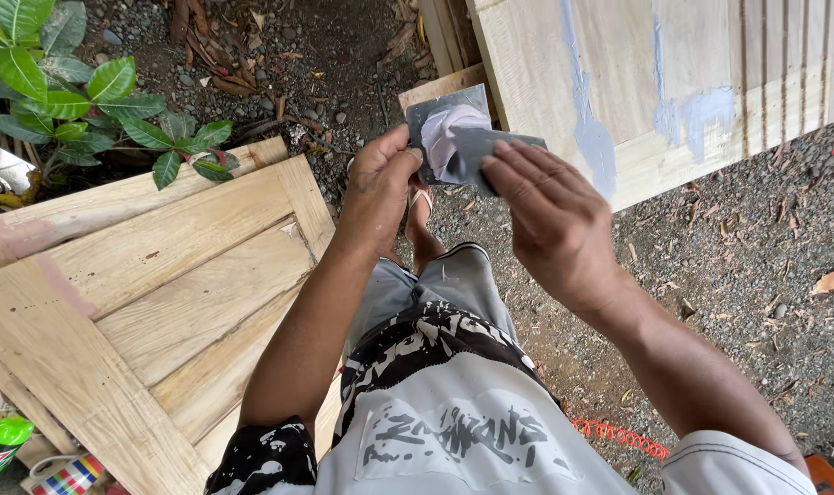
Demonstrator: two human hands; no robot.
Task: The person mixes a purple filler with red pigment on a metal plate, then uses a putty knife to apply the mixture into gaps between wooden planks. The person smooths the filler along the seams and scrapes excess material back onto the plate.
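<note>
Upper middle of the frame: the left hand point(377, 188) pinches a thin, stiff metal plate point(440, 124) by its edge; the right hand point(550, 225) presses a scraper point(490, 151) against it, both seemingly light, putty-smeared.

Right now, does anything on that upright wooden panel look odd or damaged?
Yes. The upright wooden panel carries uneven pale grey-blue smears running down its face, like patching over the bare wood. The left hand holds a metal plate loaded with similar pale paste, and the right hand holds a flat blade against it.

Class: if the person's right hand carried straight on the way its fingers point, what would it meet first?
The right hand points up-left; its scraper blade already lies on the putty-smeared metal plate that the left hand holds. That plate comes first.
</note>
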